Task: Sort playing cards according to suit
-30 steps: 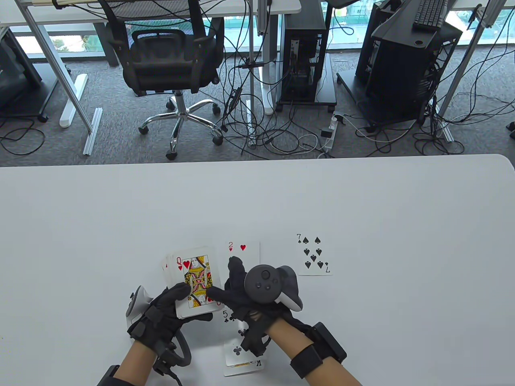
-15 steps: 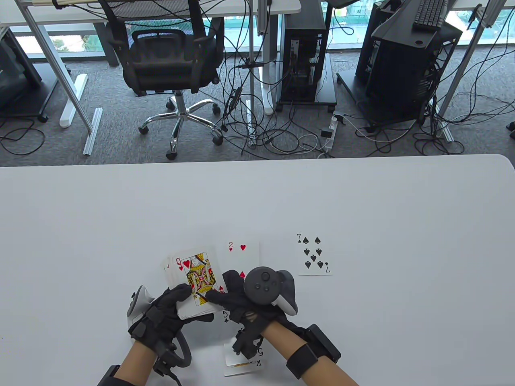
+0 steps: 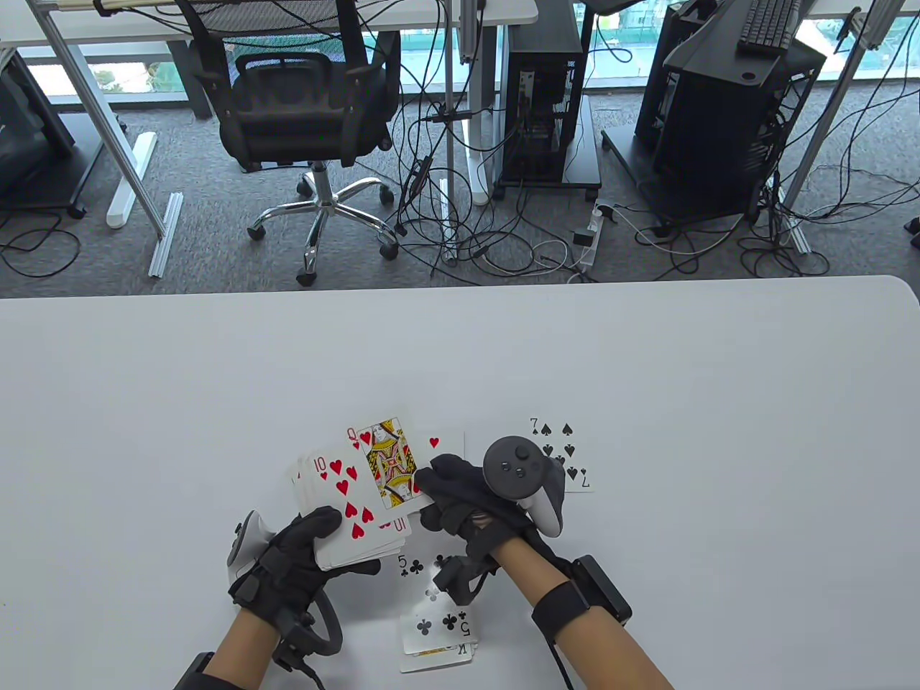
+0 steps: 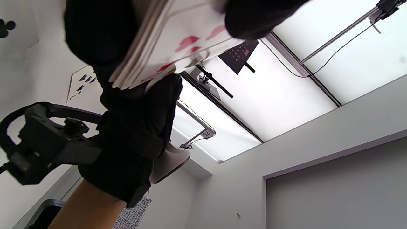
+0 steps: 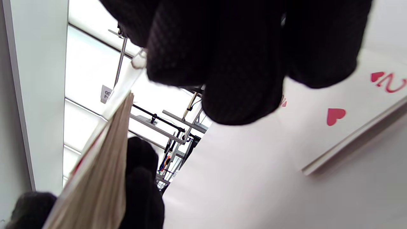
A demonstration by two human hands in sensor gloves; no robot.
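My left hand holds a deck of cards face up; its top card is the 10 of hearts. The deck's edge shows in the left wrist view. My right hand pinches the queen of hearts and holds it over the 2 of hearts, which lies on the table. The 2 of hearts also shows in the right wrist view. A 7 of spades lies to the right. A 5 of clubs lies near the front edge on top of a king.
The white table stretches wide behind and to both sides of the cards. Beyond its far edge are an office chair, cables and computer towers on the floor.
My right hand has pulled the queen of hearts off the deck and moved it up and right toward the 2 of hearts. The 10 of hearts is now the deck's top card.
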